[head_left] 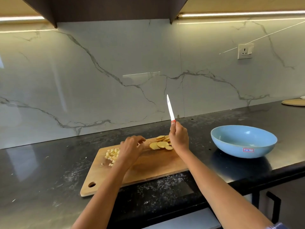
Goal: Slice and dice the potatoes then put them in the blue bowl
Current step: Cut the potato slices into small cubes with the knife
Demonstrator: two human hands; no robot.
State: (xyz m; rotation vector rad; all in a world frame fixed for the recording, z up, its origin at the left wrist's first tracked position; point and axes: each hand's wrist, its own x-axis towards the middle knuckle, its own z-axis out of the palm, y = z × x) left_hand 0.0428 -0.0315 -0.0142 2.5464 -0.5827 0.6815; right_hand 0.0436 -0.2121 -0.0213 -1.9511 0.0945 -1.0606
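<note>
A wooden cutting board (153,169) lies on the black counter. Round potato slices (160,143) lie at its far right part, and a heap of diced potato (112,155) lies at its far left. My right hand (179,138) grips a knife (170,108) by its red handle, white blade pointing up, just right of the slices. My left hand (132,146) hovers over the board between dice and slices, fingers curled, and whether it holds a piece is hidden. The blue bowl (244,141) stands on the counter right of the board, with nothing inside.
The black counter (41,171) runs along a marble backsplash. A flat round plate (293,102) lies at the far right back. A wall socket (245,51) sits above the bowl. The counter's front edge drops off at lower right near a cabinet handle (274,205).
</note>
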